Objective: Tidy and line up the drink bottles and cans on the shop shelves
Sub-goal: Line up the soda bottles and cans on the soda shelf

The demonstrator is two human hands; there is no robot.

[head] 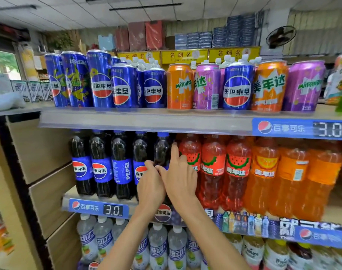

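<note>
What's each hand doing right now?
Left hand: grips the fifth Pepsi bottle on the middle shelf.
Right hand: grips the same bottle from its right side.

Black wall fan (280, 37) top right. Yellow cigarette signs (184, 56) along back wall. Red boxes (145, 36) and blue cartons (220, 38) stacked above signs. Blue price tag (300, 129) reading 3.0, right. Second 3.0 tag (97, 208) lower left. Printed promo strip (263, 223) lower right. Wood-grain side panel (41, 152) left. Window (2, 63) far left, greenery outside. White bundle (7, 101) on counter, blurred.
</note>
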